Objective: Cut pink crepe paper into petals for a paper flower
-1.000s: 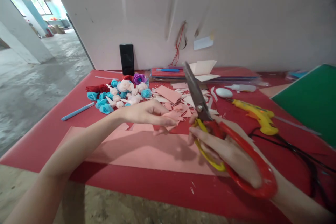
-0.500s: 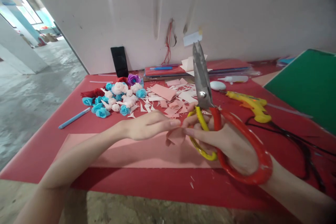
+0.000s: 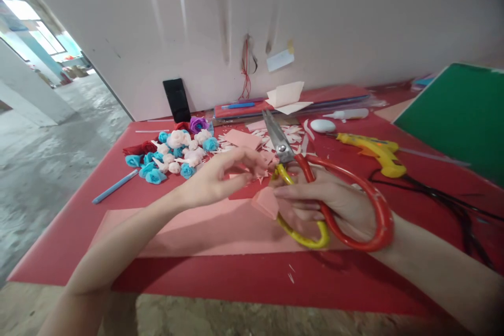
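My right hand [image 3: 315, 194] has scissors [image 3: 281, 149] with red and yellow handles looped on it, blades pointing up and away. Between its thumb and fingers it pinches a small folded pink paper piece [image 3: 266, 203]. My left hand [image 3: 220, 176] hovers just left of that piece, fingers curved and apart, with nothing seen between them. Beneath both hands a long pink paper strip [image 3: 177, 231] lies across the red table [image 3: 197, 275]. Beyond them are pink and white paper scraps [image 3: 242, 139].
Paper flowers [image 3: 179, 139] and a blue pen [image 3: 115, 187] lie at the left, a black phone [image 3: 177, 100] leaning behind. To the right are a yellow glue gun [image 3: 372, 149] with black cord, a white bottle [image 3: 348, 114] and a green board [image 3: 457, 115].
My left hand has come off the folded paper and its fingers have spread. The scissors have tipped lower and to the left, while the paper stays in my right hand.
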The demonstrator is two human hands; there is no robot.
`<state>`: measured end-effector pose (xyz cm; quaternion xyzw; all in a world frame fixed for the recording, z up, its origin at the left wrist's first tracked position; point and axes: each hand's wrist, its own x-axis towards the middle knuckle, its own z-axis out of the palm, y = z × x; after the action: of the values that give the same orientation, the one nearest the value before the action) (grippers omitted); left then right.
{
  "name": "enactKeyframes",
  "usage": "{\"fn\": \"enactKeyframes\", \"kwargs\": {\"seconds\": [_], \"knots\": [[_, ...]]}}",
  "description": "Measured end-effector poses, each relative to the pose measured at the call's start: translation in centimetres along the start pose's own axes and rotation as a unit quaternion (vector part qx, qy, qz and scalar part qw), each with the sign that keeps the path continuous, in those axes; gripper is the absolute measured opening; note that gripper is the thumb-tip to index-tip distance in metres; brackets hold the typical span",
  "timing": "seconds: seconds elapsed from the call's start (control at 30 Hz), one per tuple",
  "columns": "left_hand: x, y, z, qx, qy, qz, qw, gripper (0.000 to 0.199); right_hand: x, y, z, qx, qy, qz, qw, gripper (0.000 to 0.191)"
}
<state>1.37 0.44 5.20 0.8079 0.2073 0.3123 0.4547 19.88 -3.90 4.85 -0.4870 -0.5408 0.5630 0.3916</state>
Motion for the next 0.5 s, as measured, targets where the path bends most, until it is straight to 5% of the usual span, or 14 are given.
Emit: {"fn": "enactKeyframes", "kwargs": {"seconds": [0.1, 0.17, 0.27, 0.37, 0.5], "knots": [[0.1, 0.6, 0.1, -0.095, -0.105, -0.201, 0.969, 0.037, -0.2, -0.2, -0.2, 0.068, -0.045, 0.059, 0.995, 0.021], [0.1, 1.1, 0.3, -0.087, -0.174, -0.252, 0.948, 0.038, -0.4, -0.3, -0.3, 0.076, -0.073, 0.082, 0.991, 0.022], [-0.2, 1.9, 0.8, -0.055, -0.201, -0.268, 0.941, 0.031, -0.8, -0.1, -0.2, 0.077, -0.098, 0.104, 0.987, 0.024], [-1.0, 2.3, 1.2, -0.07, -0.16, -0.285, 0.943, 0.034, -0.8, 0.2, 0.2, 0.1, -0.104, 0.105, 0.984, 0.031], [-2.4, 2.1, 1.3, -0.247, 0.032, -0.258, 0.934, 0.038, -0.4, 0.8, 0.6, 0.167, -0.051, 0.076, 0.982, 0.035]]}}
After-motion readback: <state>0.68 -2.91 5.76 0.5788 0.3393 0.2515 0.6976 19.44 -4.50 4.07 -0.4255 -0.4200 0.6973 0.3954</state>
